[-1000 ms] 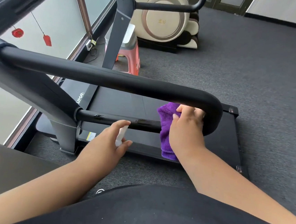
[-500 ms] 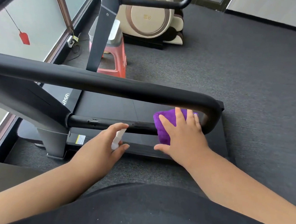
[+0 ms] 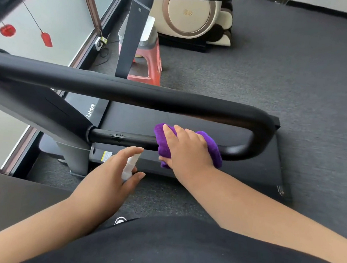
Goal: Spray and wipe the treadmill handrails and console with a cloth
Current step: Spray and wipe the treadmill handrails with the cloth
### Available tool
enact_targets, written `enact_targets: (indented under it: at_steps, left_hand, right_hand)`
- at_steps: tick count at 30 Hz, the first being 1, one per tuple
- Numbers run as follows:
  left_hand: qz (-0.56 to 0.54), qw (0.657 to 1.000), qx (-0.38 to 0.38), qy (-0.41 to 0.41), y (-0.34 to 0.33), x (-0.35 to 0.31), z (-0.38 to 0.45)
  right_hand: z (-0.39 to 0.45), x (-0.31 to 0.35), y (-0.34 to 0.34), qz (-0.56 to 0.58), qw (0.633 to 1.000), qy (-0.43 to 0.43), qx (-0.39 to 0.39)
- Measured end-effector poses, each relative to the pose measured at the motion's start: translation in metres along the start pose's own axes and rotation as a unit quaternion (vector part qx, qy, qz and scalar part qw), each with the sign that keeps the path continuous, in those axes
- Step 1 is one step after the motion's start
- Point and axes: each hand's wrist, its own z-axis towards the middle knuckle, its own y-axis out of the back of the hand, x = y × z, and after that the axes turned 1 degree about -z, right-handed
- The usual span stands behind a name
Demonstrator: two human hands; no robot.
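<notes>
1. The cloth (image 3: 211,147) in my right hand (image 3: 187,149) is soft and limp, light enough to bunch in one palm. It will fold around a round bar, so I take it as a wad, not by a corner.
2. My right fingers (image 3: 169,134) lie spread over the top of the cloth, thumb underneath at its near edge, pressing it around the lower rail (image 3: 133,141) of the treadmill's handrail. The cloth wraps the rail just short of the bend at the rail's far right end.
3. The rail looks stiff and smooth; a small scuff or seam shows on it near its left end, where the cloth could catch.
4. My left hand (image 3: 108,178) holds the small white spray bottle (image 3: 130,165), fingers curled round it, one finger reaching over the top. The bottle seems light and slick, so I judge a full wrap is the safest hold.
5. The bottle sits just below the rail, left of the cloth, not touching either.
6. The upper rail (image 3: 130,91) runs above both hands, untouched.
</notes>
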Motion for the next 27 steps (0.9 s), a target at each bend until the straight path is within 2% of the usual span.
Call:
enact_targets:
  at_steps: [4,10,21,27]
  left_hand:
    - [-0.002,1.0,-0.002,-0.009,-0.002,-0.005,-0.001]
    - [-0.012,1.0,-0.005,-0.002,-0.002,-0.007,-0.001]
    - [-0.011,1.0,0.009,0.005,0.002,0.012,-0.004]
    - [-0.012,1.0,0.014,-0.006,0.002,0.003,0.006]
  right_hand:
    - [-0.003,-0.007,0.003,0.026,1.0,0.001,-0.012]
    - [-0.035,-0.054,0.009,0.015,0.998,-0.055,-0.013]
    - [0.004,-0.002,0.001,0.036,0.999,-0.008,-0.027]
    - [-0.02,-0.04,0.006,0.025,0.999,-0.044,-0.006]
